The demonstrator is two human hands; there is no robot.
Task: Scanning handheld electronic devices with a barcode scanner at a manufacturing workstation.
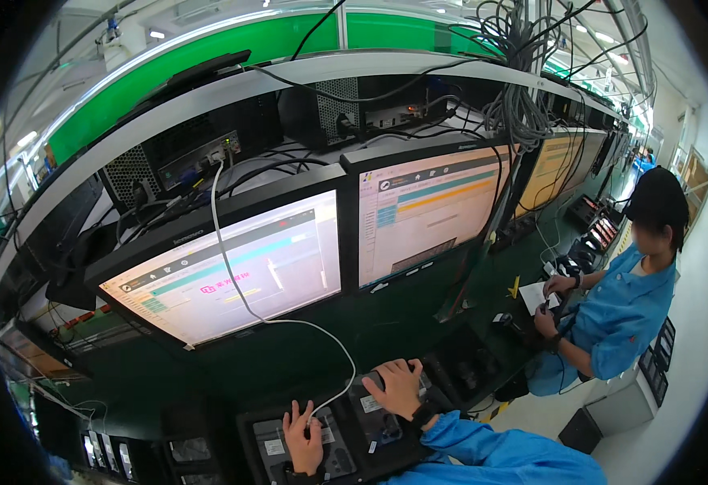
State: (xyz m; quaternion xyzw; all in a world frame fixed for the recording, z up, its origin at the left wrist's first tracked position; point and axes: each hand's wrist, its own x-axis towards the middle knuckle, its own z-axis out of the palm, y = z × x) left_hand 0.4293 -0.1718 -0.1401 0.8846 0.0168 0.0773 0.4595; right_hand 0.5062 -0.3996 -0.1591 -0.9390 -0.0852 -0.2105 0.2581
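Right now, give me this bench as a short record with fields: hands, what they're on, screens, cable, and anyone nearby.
left hand: flat on the left black fixture tray, beside the white cable's end
right hand: spread over the right black fixture tray
wrist: dark band on the right wrist
white cable: runs down from the shelf, across the left monitor, to the trays
right monitor: lit, showing green and orange bars
surface: dark green bench
co-worker: at right in blue jacket and black cap, hands by a white paper
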